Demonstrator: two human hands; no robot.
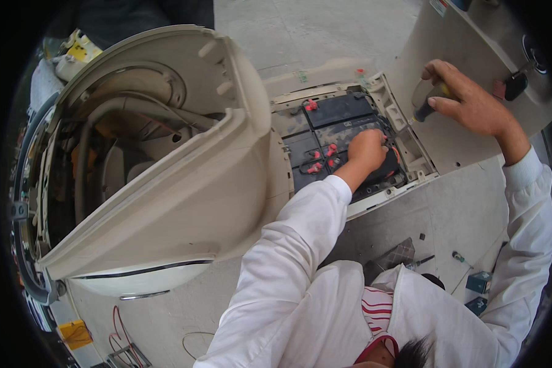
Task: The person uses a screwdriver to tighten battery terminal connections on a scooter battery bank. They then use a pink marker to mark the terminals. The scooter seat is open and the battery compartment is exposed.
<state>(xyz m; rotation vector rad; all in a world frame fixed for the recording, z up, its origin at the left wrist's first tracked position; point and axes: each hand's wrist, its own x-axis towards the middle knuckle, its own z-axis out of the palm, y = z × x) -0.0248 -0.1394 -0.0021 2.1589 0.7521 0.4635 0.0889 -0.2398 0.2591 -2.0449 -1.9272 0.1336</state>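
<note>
Black batteries with red terminal caps sit in an open cream compartment of a vehicle body. My left hand is over the right part of the batteries, fingers curled by an orange cable; what they hold is hidden. My right hand grips a screwdriver with a yellow and dark handle, its shaft angled down-left toward the compartment's right rim, above and right of my left hand.
A large cream body shell fills the left. An upright cream panel stands at upper right. On the concrete floor lie a green-handled screwdriver, small teal boxes, red hoses and a yellow object.
</note>
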